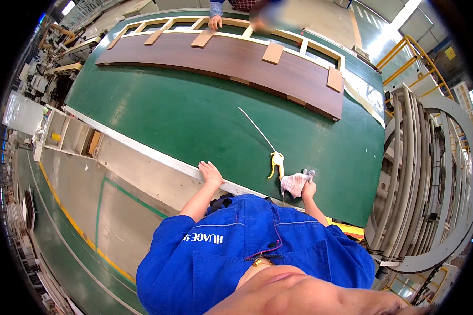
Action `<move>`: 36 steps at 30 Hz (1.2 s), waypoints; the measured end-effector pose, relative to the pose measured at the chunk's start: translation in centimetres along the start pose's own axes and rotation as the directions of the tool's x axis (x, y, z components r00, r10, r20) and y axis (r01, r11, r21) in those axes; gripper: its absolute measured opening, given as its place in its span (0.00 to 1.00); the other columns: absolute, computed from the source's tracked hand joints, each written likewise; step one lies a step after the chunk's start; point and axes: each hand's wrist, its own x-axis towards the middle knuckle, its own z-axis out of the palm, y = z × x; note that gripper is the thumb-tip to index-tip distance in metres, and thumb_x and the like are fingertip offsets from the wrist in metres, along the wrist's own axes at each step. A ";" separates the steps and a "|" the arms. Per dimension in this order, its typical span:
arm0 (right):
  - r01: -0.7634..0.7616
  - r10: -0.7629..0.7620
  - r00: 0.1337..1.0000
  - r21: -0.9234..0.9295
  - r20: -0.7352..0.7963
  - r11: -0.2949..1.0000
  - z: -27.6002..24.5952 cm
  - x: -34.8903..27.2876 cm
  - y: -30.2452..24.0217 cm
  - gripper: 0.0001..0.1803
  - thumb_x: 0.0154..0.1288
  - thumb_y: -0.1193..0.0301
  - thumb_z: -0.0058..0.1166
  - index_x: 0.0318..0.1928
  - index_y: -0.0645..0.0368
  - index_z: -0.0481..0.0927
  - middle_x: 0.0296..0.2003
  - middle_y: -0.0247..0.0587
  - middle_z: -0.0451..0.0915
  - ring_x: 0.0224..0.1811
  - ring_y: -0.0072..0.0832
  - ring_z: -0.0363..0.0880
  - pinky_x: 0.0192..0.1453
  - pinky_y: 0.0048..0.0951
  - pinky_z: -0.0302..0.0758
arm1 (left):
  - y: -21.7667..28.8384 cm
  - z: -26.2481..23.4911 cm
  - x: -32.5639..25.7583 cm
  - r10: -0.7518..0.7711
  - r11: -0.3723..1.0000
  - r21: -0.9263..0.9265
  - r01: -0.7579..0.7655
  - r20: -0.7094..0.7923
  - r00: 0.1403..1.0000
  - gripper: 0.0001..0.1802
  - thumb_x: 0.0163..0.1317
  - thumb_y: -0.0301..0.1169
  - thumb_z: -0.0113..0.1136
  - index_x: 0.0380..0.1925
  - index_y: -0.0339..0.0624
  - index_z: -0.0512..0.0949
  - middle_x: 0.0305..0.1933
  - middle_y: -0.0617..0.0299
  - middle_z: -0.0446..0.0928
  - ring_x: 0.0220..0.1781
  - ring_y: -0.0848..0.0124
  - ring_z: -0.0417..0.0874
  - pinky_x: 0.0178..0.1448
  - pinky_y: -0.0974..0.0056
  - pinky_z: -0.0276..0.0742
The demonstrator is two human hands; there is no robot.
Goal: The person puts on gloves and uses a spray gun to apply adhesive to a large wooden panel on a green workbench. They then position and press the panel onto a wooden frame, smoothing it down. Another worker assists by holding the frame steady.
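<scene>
Ctr of frame, slightly L: our L hand (210, 172) rests on the near edge of the green desk (168, 118), fingers extended, released. Upper ctr: we see a brown panel (226, 62) on the desk. Ctr, slightly R: yellow blow gun (277, 158), nozzle toward upper L. Just R, lower: our R hand (308, 190), fingers clenched on a pale glove (293, 184).

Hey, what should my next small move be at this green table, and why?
I'd probably lift the pale cloth clear of the yellow air gun: your right hand seems to grip it, and it's bunched right by the gun's handle, perhaps covering the lower end. Your left hand just rests at the table edge.
</scene>
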 end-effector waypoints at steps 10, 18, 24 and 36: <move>-0.011 0.008 1.000 0.118 0.023 0.993 -1.0 -0.9 -1.5 0.26 0.59 0.53 0.45 0.31 0.68 0.79 0.28 0.60 0.77 0.34 0.52 0.77 0.37 0.45 0.70 | -0.2 0.9 0.7 0.009 0.993 -0.115 -0.011 -0.013 1.000 0.66 0.37 0.63 0.63 0.64 0.28 0.41 0.66 0.28 0.37 0.69 0.38 0.38 0.69 0.43 0.32; -0.093 0.022 0.994 0.743 0.105 0.663 -1.7 1.5 -2.7 0.23 0.66 0.57 0.41 0.52 0.62 0.69 0.44 0.37 0.74 0.44 0.27 0.73 0.47 0.29 0.70 | -1.0 1.0 0.4 0.018 0.983 -0.181 -0.021 -0.016 1.000 0.67 0.36 0.60 0.65 0.63 0.27 0.39 0.66 0.28 0.35 0.69 0.38 0.36 0.69 0.43 0.31; 0.324 -0.271 0.897 -0.105 0.349 0.940 1.7 -4.5 -7.6 0.39 0.48 0.47 0.57 0.49 0.67 0.63 0.44 0.57 0.69 0.47 0.49 0.71 0.49 0.43 0.69 | -0.8 1.7 1.1 0.046 0.963 -0.265 -0.057 -0.051 0.998 0.66 0.36 0.58 0.67 0.63 0.26 0.40 0.66 0.27 0.34 0.69 0.37 0.34 0.69 0.42 0.30; 0.055 -0.044 0.988 -0.074 0.149 0.996 2.0 -6.0 -11.3 0.35 0.40 0.60 0.57 0.52 0.62 0.66 0.42 0.57 0.76 0.47 0.49 0.75 0.53 0.40 0.70 | -7.5 0.6 1.2 0.575 0.742 -0.440 -0.506 0.028 0.818 0.51 0.51 0.56 0.55 0.64 0.34 0.45 0.63 0.20 0.29 0.67 0.32 0.28 0.67 0.39 0.32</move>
